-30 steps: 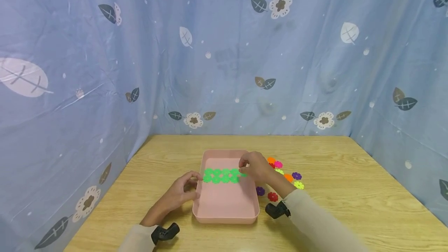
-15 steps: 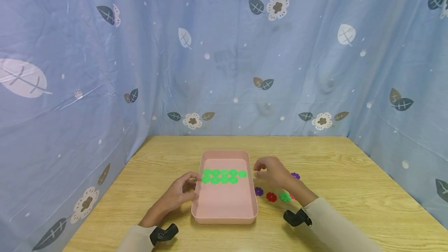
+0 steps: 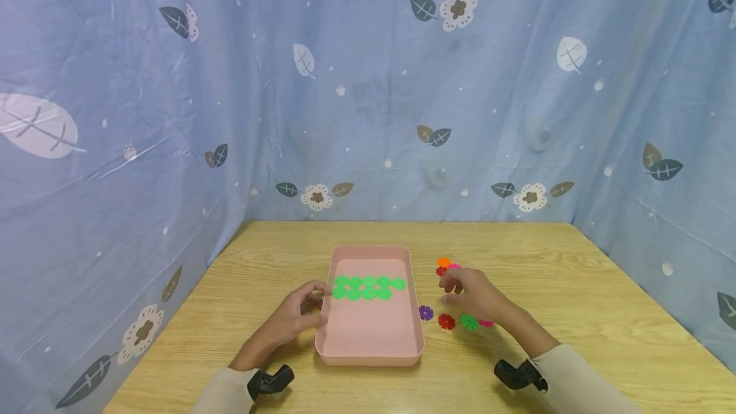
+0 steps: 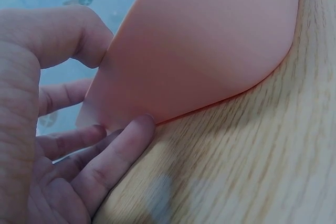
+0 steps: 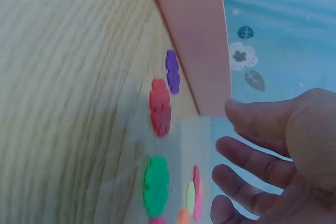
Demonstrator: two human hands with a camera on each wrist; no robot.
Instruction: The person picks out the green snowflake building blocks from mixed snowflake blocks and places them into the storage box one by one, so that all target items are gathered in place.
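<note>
A pink tray (image 3: 374, 337) lies on the table with several green flower-shaped plastic discs (image 3: 369, 287) in two rows inside it. My left hand (image 3: 293, 315) holds the tray's left side, its thumb and fingers bent at the rim and outer wall. In the left wrist view, fingertips (image 4: 142, 124) press low on that wall. My right hand (image 3: 474, 296) hovers right of the tray, fingers loosely bent and apart, with nothing between them. Near it on the table lie a red disc (image 3: 446, 321), a green disc (image 3: 469, 321) and a purple disc (image 3: 425, 313).
Beyond the right hand are an orange disc (image 3: 444, 262) and other discs, partly hidden by the hand. A blue curtain (image 3: 374, 114) with leaf and flower prints surrounds the wooden table (image 3: 287, 241) at the back and sides.
My right hand has left the green disc at the right end of the far row and moved right, out of the tray and over the loose discs. The left hand stays put.
</note>
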